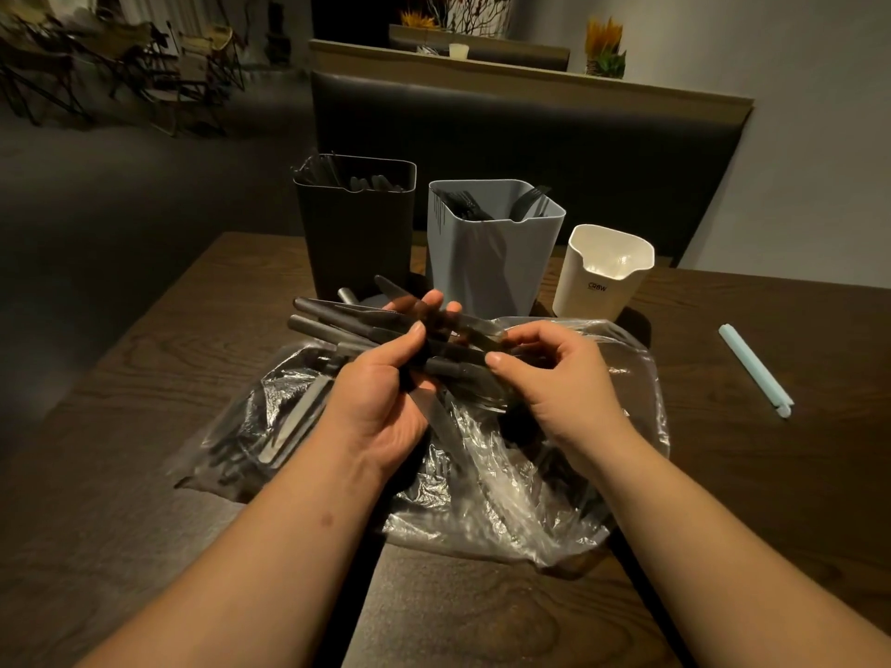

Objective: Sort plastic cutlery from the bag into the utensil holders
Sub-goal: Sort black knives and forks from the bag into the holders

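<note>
My left hand grips a bundle of black plastic knives, handles fanning out to the left above the bag. My right hand pinches the blade end of one knife in that bundle. Under both hands lies a clear plastic bag with more dark cutlery inside. Behind it stand three holders: a black one with dark pieces in it, a grey one holding black forks, and a white one that looks empty.
A dark wooden table carries everything. A pale blue bag clip lies at the right. A dark padded bench back stands behind the table, and folding chairs are at the far left.
</note>
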Available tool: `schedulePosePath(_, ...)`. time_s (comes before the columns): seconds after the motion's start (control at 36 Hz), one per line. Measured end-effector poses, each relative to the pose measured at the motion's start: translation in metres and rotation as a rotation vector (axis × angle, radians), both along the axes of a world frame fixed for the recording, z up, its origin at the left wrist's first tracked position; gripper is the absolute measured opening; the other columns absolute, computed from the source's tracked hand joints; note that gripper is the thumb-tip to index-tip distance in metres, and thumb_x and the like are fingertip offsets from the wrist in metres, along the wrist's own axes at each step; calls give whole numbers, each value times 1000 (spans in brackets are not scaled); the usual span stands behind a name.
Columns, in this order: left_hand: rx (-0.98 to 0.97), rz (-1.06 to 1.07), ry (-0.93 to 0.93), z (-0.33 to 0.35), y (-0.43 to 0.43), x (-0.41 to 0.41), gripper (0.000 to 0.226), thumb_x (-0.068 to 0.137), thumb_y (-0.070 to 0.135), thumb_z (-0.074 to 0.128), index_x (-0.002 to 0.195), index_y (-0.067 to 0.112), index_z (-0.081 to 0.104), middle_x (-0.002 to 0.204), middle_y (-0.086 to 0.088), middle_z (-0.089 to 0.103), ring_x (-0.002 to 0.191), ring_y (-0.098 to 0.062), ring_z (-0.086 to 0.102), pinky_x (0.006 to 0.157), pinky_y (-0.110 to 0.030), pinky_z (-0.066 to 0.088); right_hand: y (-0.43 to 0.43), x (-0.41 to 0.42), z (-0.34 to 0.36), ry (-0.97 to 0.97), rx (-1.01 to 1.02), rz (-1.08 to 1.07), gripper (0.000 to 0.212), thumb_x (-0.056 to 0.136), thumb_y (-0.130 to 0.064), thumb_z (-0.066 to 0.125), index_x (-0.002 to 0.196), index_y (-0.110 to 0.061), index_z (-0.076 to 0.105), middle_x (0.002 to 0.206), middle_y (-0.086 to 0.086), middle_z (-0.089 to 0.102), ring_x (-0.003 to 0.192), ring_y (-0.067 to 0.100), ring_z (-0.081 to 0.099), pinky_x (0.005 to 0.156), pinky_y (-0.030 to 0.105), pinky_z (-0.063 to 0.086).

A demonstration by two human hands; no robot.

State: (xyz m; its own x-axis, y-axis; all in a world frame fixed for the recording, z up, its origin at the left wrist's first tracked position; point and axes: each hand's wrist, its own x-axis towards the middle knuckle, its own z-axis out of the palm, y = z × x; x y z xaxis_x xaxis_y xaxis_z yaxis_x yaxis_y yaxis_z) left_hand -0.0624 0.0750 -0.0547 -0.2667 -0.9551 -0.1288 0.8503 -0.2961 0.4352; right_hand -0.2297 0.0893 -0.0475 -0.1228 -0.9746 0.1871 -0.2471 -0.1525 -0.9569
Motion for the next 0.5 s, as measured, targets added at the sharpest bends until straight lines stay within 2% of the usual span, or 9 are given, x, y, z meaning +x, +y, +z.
schedulePosePath(0.06, 5, -2, 11, 1, 1, -1, 34, 101, 7, 44, 130, 4, 61, 126, -16, 68, 114, -28, 69, 84, -45, 61, -1, -1, -1, 62, -17, 8, 12, 85, -14, 77, 92, -24, 76, 85, -10, 74, 81, 4, 70, 72, 19, 56)
schedulePosePath(0.11, -2, 9, 31, 3, 1, -2, 25, 100, 8, 48, 118, 5, 64, 111, -15, 72, 101, -25, 72, 85, -44, 61, -1, -1, -2, 126, -38, 24, 10, 89, -18, 74, 91, -27, 78, 84, -10, 75, 83, 6, 70, 76, 24, 56)
schedulePosePath(0.25, -42, 61, 116, 3, -1, -2, 11, 86, 11, 60, 96, 14, 61, 84, -4, 60, 86, -18, 63, 101, -40, 51, 0, 3, -3, 238, -15, 90, 10, 92, -25, 70, 90, -29, 79, 84, -13, 74, 81, 5, 69, 77, 28, 55)
schedulePosePath(0.36, -42, 122, 69, 7, 0, -2, 11, 82, 18, 66, 89, 15, 58, 72, -2, 58, 67, -14, 62, 87, -35, 55, 2, 8, -2, 199, 12, 105, 13, 91, -22, 72, 83, -32, 73, 81, -15, 72, 76, 2, 67, 73, 24, 54)
schedulePosePath(0.44, 4, 195, -10, 10, -1, 0, 22, 76, 28, 73, 83, 16, 56, 70, 0, 54, 68, -13, 57, 86, -33, 53, 4, 10, 0, 84, 31, 164, 11, 90, -18, 72, 90, -29, 73, 85, -10, 74, 80, 6, 69, 72, 25, 55)
schedulePosePath(0.5, 64, 276, -19, 13, 0, 3, 27, 78, 34, 75, 78, 21, 52, 64, 3, 48, 59, -10, 53, 76, -27, 53, 6, 9, 1, 29, 37, 221, 10, 90, -17, 72, 97, -25, 73, 90, -7, 74, 86, 7, 69, 74, 23, 54)
